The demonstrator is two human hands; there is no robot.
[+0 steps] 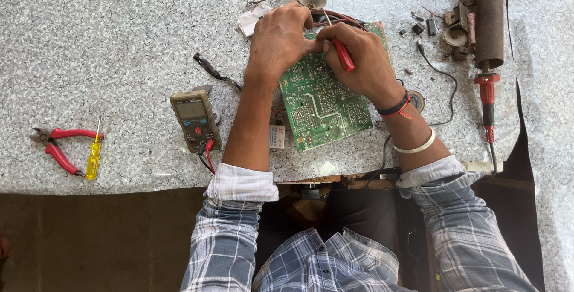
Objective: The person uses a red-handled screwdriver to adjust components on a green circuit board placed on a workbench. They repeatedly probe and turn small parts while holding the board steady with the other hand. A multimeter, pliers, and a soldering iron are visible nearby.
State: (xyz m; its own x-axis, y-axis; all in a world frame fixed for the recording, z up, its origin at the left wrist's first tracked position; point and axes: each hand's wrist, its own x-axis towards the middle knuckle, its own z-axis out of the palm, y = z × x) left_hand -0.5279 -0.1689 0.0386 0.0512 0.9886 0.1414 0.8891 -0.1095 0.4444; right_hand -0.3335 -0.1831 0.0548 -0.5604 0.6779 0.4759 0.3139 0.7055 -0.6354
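A green circuit board (323,104) lies solder side up on the speckled grey worktop (119,41), tilted a little. My left hand (278,41) rests on the board's far left corner and grips its edge. My right hand (359,59) holds a red-handled tool (343,54), pinched between thumb and fingers, its tip pointing down at the board's upper part. Red and dark wires (335,17) bunch behind the board under my hands. The tool's tip is hidden by my fingers.
A multimeter (194,118) with red and black leads sits left of my left forearm. Red-handled cutters (60,145) and a yellow screwdriver (93,156) lie far left. A soldering iron (487,98) in its rusty stand (489,17) is at right, with small loose parts (421,26) near it.
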